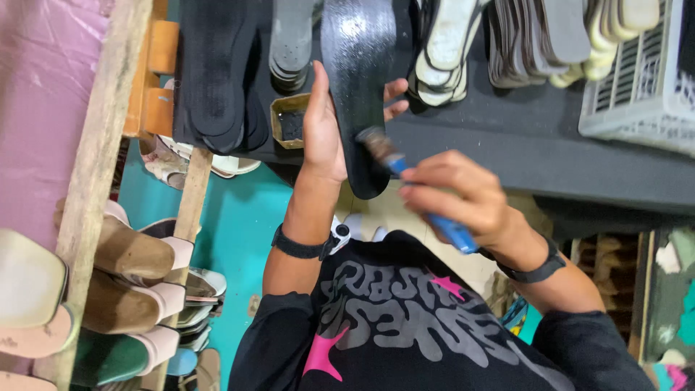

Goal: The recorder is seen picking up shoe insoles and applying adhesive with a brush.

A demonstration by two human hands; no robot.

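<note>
Glossy black sole (360, 94) stands upright above the dark workbench (521, 156) edge, left hand (323, 130) gripping its side to steady it; right hand (452, 192) clenches a blue-handled brush (416, 195), bristles touching the sole's lower face.

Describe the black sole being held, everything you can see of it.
The black sole is a long, flat, foot-shaped piece, dark and glossy, as if wet, with pale specks near its far end. It is held above the dark table edge, lengthwise away from the person. The left hand grips its left edge, fingertips showing past the right edge. A blue-handled brush in the right hand touches its near end.
</note>
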